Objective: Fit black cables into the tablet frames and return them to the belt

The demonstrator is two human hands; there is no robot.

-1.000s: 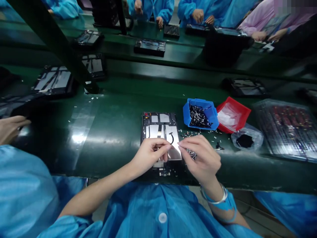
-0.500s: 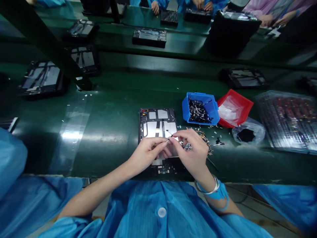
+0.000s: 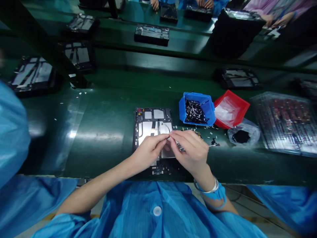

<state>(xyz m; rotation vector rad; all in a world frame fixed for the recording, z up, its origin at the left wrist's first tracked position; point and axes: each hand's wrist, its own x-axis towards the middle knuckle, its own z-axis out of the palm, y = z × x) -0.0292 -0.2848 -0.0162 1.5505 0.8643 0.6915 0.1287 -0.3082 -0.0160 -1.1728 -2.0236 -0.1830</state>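
Note:
Both my hands meet above an opened tablet-like device (image 3: 146, 128), with fingertips close together. My left hand (image 3: 148, 150) is closed in a pinch on a thin black strip (image 3: 168, 137), of which only a sliver shows. From the other side, my right hand (image 3: 193, 148) pinches at the same strip, its thumb and forefinger pressed together. Under the hands lies the device, showing silvery battery panels and a black frame; its lower right is partly covered. Small metallic parts (image 3: 182, 148) lie beside it, half hidden by my right hand.
A blue bin (image 3: 211, 114) of black strips stands behind my right hand, a red bin (image 3: 239, 114) beside it. Further right are a clear bag (image 3: 252, 137) and stacked clear trays (image 3: 292, 122). More devices (image 3: 151, 34) sit at the back. Co-workers' hands (image 3: 208, 4) show beyond.
My fingertips have drawn closer together, and the black strip, which stuck out above my right fingers, is now mostly hidden. The whole view has shifted slightly. A blue sleeve at left has moved up.

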